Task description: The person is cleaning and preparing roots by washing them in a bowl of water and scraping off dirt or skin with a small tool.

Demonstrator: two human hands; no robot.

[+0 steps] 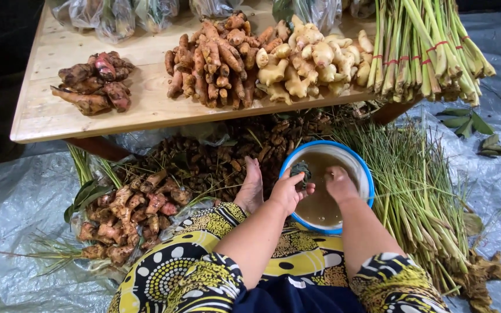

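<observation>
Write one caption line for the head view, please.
Both hands, left hand and right hand, work in a blue-rimmed bowl of murky water, below a wooden table of roots.

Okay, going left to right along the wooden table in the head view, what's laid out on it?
On the wooden table: a small heap of reddish-brown roots → a pile of orange-brown turmeric-like roots → a pile of pale ginger → tied bundles of lemongrass stalks.

Ginger (302, 61), turmeric (218, 58), bundled lemongrass (430, 49)
</observation>
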